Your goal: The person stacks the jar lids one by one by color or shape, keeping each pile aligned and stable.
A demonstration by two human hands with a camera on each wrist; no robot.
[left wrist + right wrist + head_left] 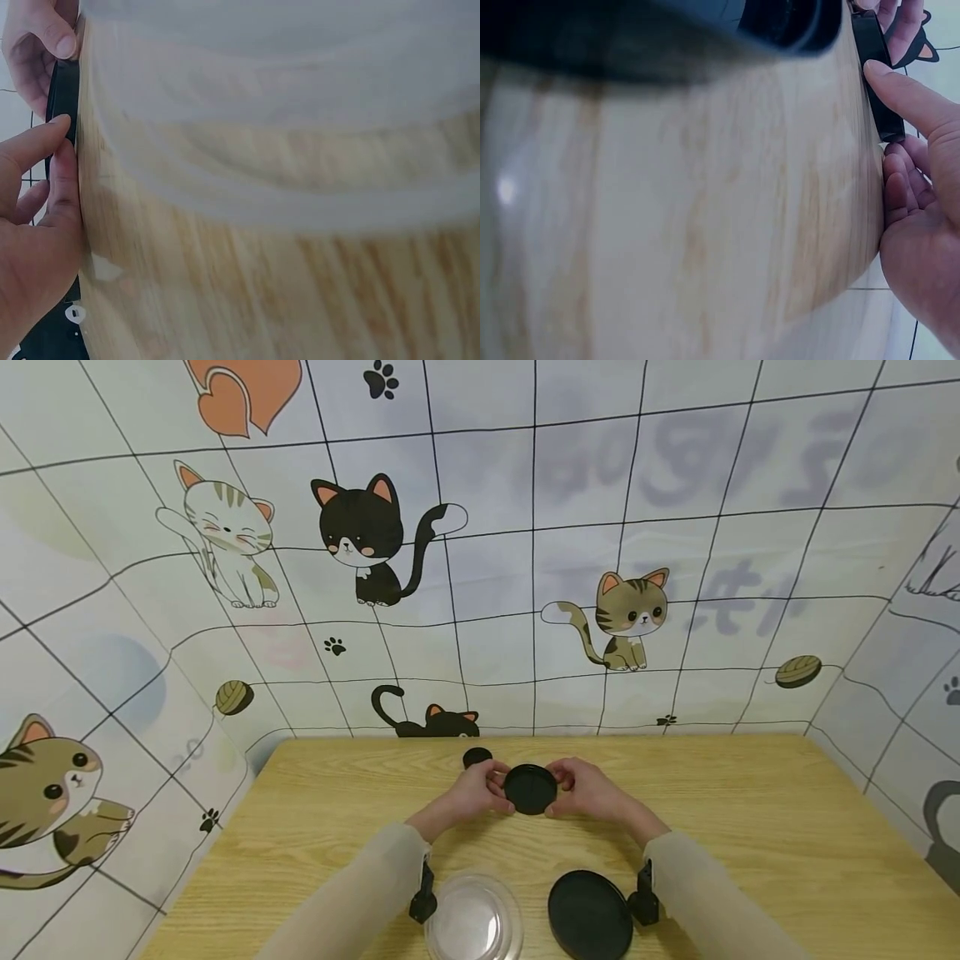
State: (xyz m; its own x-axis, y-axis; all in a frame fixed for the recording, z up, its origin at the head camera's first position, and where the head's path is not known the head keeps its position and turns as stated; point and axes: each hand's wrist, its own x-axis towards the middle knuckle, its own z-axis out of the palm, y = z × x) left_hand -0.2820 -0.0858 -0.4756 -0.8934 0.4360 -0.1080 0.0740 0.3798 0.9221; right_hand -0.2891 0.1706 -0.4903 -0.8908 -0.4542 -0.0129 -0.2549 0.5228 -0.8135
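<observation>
Both hands meet at a small, shallow black round dish (530,790) with a low rim, on the far part of the wooden table. My left hand (480,790) grips its left edge, thumb in front and fingers behind. On the opposite edge, my right hand (589,791) holds it the same way. The right wrist view shows the dish (875,75) edge-on, low at the tabletop, with the right thumb against its side. In the left wrist view the left fingertips touch the dish's dark side wall (66,94).
A smaller black round piece (477,756) lies just beyond the left hand. Nearer me, a clear round plastic piece (474,917) sits by the left wrist and a larger black round dish (590,914) by the right. A cat-print cloth (487,568) hangs behind the table (750,827).
</observation>
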